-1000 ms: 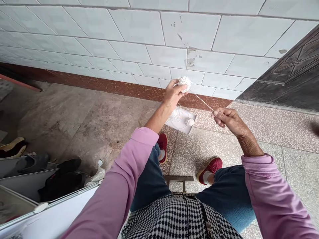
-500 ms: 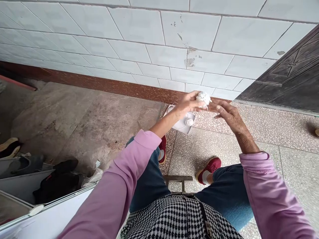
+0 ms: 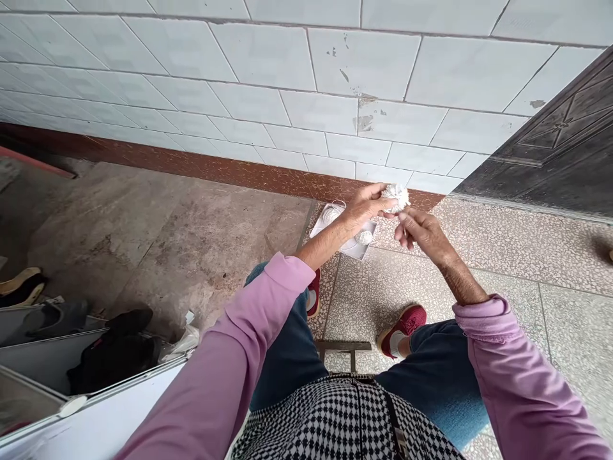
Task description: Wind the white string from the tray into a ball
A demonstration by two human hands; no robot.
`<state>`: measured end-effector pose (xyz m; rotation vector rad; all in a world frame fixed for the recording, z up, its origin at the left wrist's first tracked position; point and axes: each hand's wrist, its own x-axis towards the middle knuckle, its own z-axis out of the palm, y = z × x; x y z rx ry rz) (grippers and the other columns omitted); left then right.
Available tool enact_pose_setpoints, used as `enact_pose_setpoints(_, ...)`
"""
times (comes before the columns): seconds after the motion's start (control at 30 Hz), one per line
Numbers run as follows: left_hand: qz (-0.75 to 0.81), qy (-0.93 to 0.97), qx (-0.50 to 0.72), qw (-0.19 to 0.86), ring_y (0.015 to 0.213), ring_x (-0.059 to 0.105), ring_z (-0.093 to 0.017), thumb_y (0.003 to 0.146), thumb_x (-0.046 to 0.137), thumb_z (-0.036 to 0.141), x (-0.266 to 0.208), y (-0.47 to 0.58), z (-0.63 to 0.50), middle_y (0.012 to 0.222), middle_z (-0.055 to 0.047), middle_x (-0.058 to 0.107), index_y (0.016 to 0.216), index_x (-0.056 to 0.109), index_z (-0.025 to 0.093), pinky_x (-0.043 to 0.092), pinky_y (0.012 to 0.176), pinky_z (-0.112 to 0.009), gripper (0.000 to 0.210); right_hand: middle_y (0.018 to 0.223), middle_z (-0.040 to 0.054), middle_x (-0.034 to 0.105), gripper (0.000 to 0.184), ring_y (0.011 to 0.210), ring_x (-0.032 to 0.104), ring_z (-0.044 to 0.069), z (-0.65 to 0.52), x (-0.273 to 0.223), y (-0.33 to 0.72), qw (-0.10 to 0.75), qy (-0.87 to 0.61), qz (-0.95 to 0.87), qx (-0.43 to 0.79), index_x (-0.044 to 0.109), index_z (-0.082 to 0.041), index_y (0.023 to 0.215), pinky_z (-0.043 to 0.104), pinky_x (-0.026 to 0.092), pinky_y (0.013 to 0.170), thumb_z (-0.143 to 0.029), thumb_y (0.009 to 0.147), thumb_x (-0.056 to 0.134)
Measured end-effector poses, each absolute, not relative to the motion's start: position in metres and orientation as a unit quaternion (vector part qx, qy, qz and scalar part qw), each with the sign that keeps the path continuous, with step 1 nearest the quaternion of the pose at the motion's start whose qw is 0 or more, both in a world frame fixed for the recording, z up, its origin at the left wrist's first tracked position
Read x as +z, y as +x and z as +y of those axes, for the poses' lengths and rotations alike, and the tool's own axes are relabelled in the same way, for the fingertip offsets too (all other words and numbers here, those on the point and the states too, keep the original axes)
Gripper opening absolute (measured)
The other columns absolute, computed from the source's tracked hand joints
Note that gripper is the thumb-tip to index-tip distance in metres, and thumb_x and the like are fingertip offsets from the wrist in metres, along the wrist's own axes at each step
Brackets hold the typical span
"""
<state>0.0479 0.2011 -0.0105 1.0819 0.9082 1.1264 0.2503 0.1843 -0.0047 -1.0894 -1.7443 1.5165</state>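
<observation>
In the head view my left hand [image 3: 368, 207] holds a small white ruffled yarn piece [image 3: 396, 197] between thumb and fingers, out in front of my knees. My right hand [image 3: 422, 235] is closed in a pinch at the lower right edge of that piece. What its fingertips grip is too small to make out. Below and left of my hands, a shallow white tray [image 3: 353, 250] lies on the floor, partly hidden by my left hand and forearm. In it are wound white yarn [image 3: 330, 216] and a small white ruffled ball [image 3: 364, 237].
A tiled wall [image 3: 287, 57] with a brown base strip rises ahead, and a dark door [image 3: 560, 140] stands at the right. My red shoes [image 3: 410, 318] rest on the speckled floor. At lower left is an open compartmented rack [image 3: 119, 409] holding dark items.
My right hand has come in from the right and lower, its fingers closing into a pinch beside the white piece. My left hand keeps its hold, shifting slightly.
</observation>
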Motion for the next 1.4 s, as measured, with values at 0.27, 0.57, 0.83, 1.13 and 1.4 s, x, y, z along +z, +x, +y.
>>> enact_pose_setpoints(0.27,0.448,0.627,0.375,0.515,0.091,0.071,-0.019,0.070,0.089,0.022,-0.028,0.041,0.204,0.101,-0.005,0.081,0.102,0.080,0.018,0.058,0.086,-0.035,0.033,0.065,-0.0010,0.050,0.056,0.060,0.043,0.015,0.175,0.023,0.253,0.338,-0.381,-0.742,0.436,0.057,-0.024,0.074,0.032,0.036,0.059,-0.069,0.106,0.063)
enact_pose_setpoints(0.57,0.329,0.455,0.416,0.715,0.091,0.073,-0.020,0.068,0.094,0.028,-0.012,0.052,0.195,0.107,-0.011,0.078,0.110,0.070,0.017,0.060,0.079,-0.034,0.050,0.059,-0.0026,0.048,0.052,0.054,0.038,0.013,0.205,-0.021,0.273,0.283,-0.437,-0.712,0.470,0.057,-0.023,0.072,0.030,0.030,0.053,-0.068,0.098,0.065)
enact_pose_setpoints(0.83,0.471,0.453,0.503,0.565,0.084,0.065,-0.014,0.065,0.089,0.021,-0.017,0.041,0.209,0.095,-0.001,0.071,0.097,0.061,0.019,0.052,0.076,-0.028,0.043,0.062,-0.0037,0.047,0.042,0.058,0.041,0.013,0.176,0.002,0.247,0.203,-0.348,-0.782,0.475,0.069,-0.020,0.088,0.030,0.034,0.058,-0.053,0.109,0.053)
enact_pose_setpoints(1.13,0.345,0.555,0.331,0.681,0.083,0.069,-0.016,0.068,0.092,0.025,-0.011,0.041,0.197,0.101,-0.006,0.077,0.108,0.069,0.018,0.054,0.073,-0.031,0.047,0.060,-0.0040,0.043,0.059,0.056,0.034,0.012,0.199,0.012,0.278,0.355,-0.408,-0.700,0.467,0.056,-0.024,0.073,0.030,0.029,0.052,-0.076,0.095,0.075)
enact_pose_setpoints(1.4,0.268,0.417,0.480,0.723,0.111,0.075,-0.024,0.075,0.095,0.033,0.000,0.028,0.211,0.129,-0.014,0.075,0.121,0.072,0.020,0.064,0.091,-0.036,0.053,0.065,-0.0018,0.057,0.065,0.051,0.047,0.010,0.190,-0.007,0.254,0.277,-0.389,-0.687,0.547,0.062,-0.022,0.080,0.026,0.036,0.048,-0.086,0.096,0.062)
